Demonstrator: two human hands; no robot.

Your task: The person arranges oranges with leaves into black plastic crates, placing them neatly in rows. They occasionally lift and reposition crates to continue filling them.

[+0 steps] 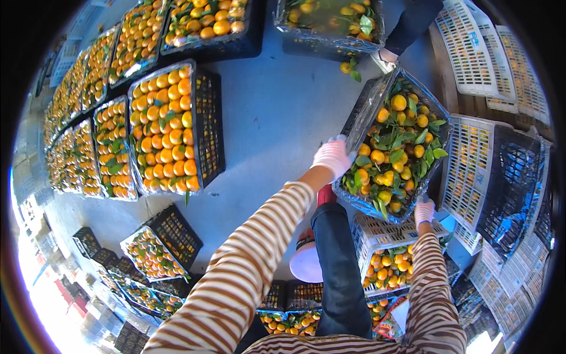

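Observation:
Both of my hands wear pale gloves and grip a black plastic crate [369,110] lined with clear film. My left hand [334,155] holds the crate's left side wall near the close corner. At the near right corner, my right hand [424,211] has its fingers around the rim. Inside lie loose orange mandarins [399,102] with green leaves [395,155], some still on stems. The crate is turned at an angle; its underside is hidden. Just below its near edge stands a white crate [384,234] holding more mandarins [389,268].
Filled black crates [211,128] stand in rows at left. Another film-lined crate [331,42] is ahead, a loose mandarin [346,67] beside it. A person's shoe [384,61] is close to my crate's far corner. White crates [468,159] line the right; a lilac stool [306,263] is by my leg.

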